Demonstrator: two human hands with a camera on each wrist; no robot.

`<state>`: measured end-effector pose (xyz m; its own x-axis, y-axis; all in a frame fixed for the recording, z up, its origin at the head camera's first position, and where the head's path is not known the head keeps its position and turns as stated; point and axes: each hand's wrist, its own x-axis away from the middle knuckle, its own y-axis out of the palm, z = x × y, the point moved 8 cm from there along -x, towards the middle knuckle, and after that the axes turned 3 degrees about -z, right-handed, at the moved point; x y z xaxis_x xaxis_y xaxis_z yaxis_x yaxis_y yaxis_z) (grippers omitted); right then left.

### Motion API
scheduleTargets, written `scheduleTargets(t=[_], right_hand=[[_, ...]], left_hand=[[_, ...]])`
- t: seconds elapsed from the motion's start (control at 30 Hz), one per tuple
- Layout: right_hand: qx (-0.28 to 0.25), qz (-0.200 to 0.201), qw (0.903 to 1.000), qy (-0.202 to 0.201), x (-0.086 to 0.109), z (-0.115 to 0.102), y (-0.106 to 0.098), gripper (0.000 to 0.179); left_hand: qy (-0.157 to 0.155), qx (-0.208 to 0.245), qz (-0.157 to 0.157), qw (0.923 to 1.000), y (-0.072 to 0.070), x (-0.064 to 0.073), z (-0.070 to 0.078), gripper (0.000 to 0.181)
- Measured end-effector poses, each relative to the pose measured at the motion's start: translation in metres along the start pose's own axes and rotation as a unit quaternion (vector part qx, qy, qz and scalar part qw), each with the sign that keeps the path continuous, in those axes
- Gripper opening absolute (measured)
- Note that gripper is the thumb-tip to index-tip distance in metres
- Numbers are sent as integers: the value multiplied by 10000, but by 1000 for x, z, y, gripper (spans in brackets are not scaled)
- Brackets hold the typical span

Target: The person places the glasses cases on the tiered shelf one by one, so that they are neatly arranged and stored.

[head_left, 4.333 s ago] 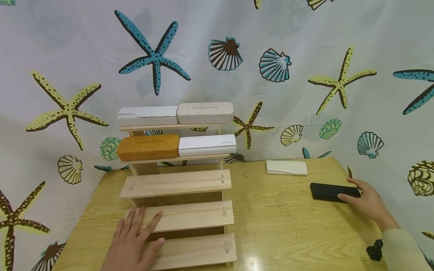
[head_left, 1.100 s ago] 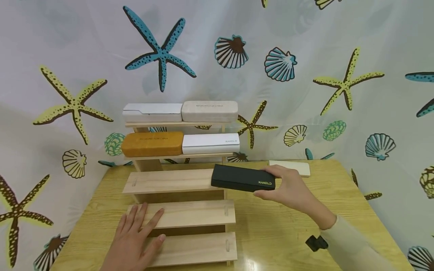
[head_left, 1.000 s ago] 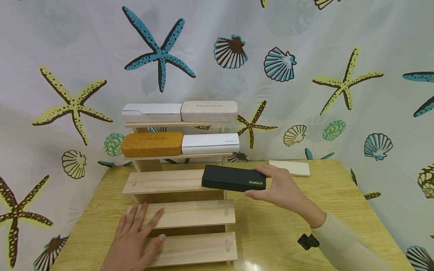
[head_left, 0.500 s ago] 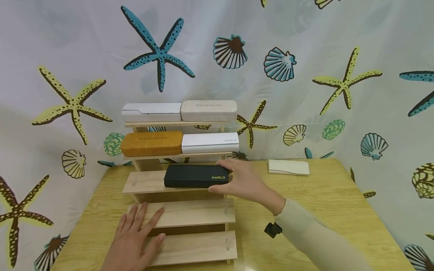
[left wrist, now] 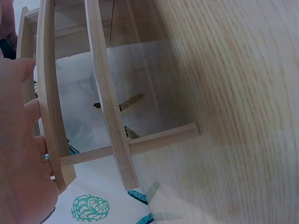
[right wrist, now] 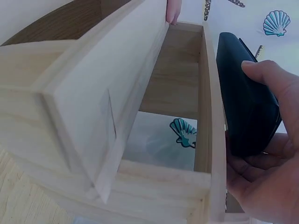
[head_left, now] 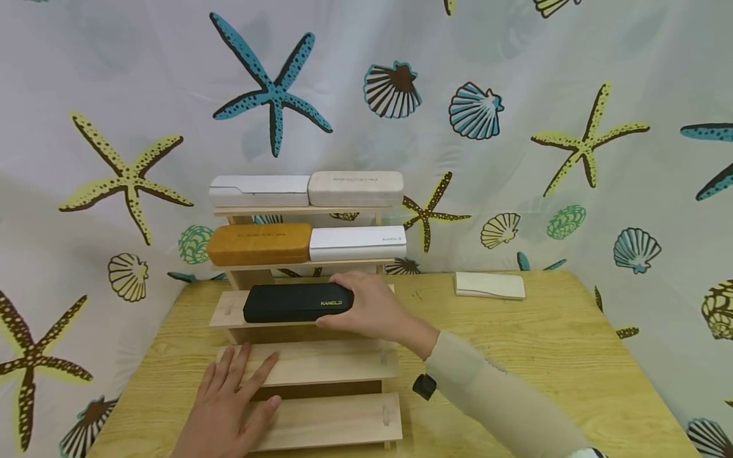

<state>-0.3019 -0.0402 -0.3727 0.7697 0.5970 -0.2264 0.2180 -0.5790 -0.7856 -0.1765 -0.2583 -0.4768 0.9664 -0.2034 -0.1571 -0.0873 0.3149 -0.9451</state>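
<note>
A black glasses case with gold lettering lies along the middle tier of a stepped wooden rack. My right hand grips its right end, thumb on the near side and fingers at the back. In the right wrist view, the glasses case sits just past a shelf edge; whether it rests fully on the wood is unclear. My left hand rests on the tier below, fingers spread and fairly straight. In the left wrist view, the left hand is along the rack's side.
An orange case and a white case fill the second tier. On the top tier are another white case and a beige case. A flat cream case lies on the table at the back right.
My right hand has picked the black glasses case off the table's right side and carried it left onto the middle tier. My left hand has stayed on the rack.
</note>
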Motion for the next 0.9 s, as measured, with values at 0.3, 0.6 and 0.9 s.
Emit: scheduleTargets(t=[0.3, 0.6, 0.9], right_hand=[[369, -43, 9993, 57, -13, -11, 13, 75], [732, -56, 9973, 95, -24, -21, 23, 77], [886, -68, 9960, 75, -35, -31, 33, 78]], left_hand=[[56, -107, 63, 9999, 1, 0, -1, 64], [80, -151, 101, 9998, 2, 0, -2, 64], [103, -102, 138, 9998, 0, 1, 0, 64]])
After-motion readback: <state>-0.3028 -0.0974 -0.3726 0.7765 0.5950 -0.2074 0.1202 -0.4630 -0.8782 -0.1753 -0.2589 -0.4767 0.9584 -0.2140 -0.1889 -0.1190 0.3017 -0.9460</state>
